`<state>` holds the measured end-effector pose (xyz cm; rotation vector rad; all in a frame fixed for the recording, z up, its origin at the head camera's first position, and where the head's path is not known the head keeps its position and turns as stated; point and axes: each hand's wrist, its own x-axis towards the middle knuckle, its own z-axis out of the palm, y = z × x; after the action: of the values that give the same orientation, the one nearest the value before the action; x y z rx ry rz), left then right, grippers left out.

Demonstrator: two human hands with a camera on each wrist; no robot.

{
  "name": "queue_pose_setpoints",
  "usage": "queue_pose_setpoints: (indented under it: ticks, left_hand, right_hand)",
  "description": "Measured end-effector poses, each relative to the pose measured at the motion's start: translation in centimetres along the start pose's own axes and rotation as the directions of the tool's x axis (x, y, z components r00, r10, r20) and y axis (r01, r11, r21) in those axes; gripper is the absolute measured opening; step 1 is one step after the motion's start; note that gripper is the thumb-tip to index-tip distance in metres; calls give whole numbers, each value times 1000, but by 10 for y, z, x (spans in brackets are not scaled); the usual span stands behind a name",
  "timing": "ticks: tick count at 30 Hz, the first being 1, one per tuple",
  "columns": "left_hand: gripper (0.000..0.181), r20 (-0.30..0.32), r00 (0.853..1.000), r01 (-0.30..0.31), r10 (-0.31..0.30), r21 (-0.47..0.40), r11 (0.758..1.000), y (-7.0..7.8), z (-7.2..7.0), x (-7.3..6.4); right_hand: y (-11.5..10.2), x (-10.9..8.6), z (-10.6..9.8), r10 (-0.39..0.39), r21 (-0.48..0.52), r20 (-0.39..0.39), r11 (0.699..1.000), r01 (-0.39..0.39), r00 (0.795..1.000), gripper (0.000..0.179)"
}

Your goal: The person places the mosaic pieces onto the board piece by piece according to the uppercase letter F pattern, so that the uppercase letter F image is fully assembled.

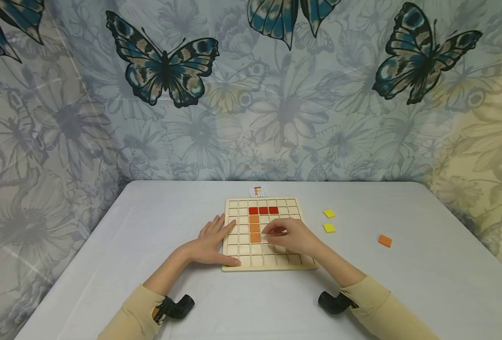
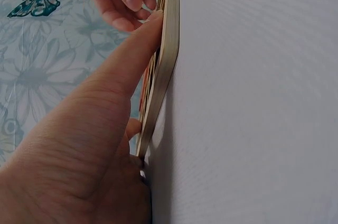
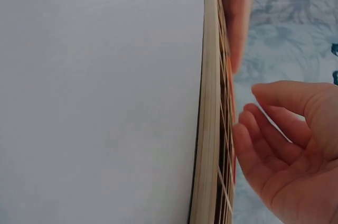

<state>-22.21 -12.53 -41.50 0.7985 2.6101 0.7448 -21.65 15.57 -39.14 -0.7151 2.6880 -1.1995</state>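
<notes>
A wooden grid board (image 1: 272, 262) lies on the table with three red tiles (image 1: 263, 210) in a row. Below the leftmost red one, three orange tiles (image 1: 255, 228) run down a column. My left hand (image 1: 208, 242) rests spread along the board's left side, thumb on the near left corner and fingertips on the left edge. Over the board, just right of the orange column, is my right hand (image 1: 292, 236). In the right wrist view its thumb and fingers (image 3: 259, 145) are loosely bent and apart, with nothing visible between them.
Two yellow tiles (image 1: 329, 213) lie on the white table (image 1: 157, 208) right of the board, and a loose orange tile (image 1: 385, 241) is farther right. A small pattern card (image 1: 258, 191) sits behind the board. Butterfly-print cloth (image 1: 285, 118) hangs beyond the table.
</notes>
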Motion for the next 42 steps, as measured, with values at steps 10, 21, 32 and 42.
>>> queue_pose_setpoints:
  ticks: [10, 21, 32, 42]
  left_hand:
    - [110, 13, 1000, 3, -3, 8, 1000, 0, 0, 0]
    - [110, -2, 1000, -5, 5, 12, 1000, 1, 0, 0]
    - [110, 0, 1000, 2, -2, 4, 1000, 2, 1, -2]
    - [110, 2, 1000, 2, -2, 9, 1000, 2, 1, -2]
  right_hand:
    - [19, -28, -27, 93, 15, -45, 996, -92, 995, 13]
    - [39, -57, -57, 181, -20, -122, 983, -185, 976, 15]
    - [56, -89, -87, 281, -95, -212, 947, -306, 936, 26]
    - [78, -115, -110, 295, -163, -264, 925, -344, 918, 32]
